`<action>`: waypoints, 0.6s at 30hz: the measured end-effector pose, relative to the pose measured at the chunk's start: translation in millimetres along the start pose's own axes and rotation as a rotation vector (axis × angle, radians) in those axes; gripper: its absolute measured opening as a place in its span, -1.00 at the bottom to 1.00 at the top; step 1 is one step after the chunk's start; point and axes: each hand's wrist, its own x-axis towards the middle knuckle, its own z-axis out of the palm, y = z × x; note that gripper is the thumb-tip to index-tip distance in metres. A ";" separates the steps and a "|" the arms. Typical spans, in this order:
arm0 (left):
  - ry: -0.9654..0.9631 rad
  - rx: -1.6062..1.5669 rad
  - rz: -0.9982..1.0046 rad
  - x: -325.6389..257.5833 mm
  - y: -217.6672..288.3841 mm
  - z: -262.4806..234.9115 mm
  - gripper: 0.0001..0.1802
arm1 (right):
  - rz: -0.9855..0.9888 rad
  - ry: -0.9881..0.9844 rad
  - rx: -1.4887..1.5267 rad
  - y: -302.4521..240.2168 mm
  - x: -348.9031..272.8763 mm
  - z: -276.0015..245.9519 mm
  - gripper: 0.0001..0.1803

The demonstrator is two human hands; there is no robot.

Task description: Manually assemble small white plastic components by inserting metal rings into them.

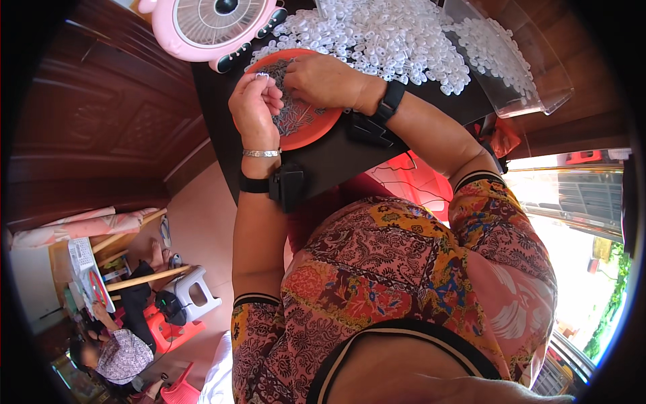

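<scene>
Plainly, the left hand [253,111] pinches a white piece [262,75] at its fingertips.

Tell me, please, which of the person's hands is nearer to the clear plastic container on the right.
Right. The right hand is over the orange bowl, on the side toward the clear container; the left hand is farther from it, at the bowl's left edge.
</scene>
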 end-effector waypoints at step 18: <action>0.026 -0.065 0.019 -0.5 2.7 0.5 -0.88 | 0.349 0.140 0.810 7.0 0.2 -9.9 -0.84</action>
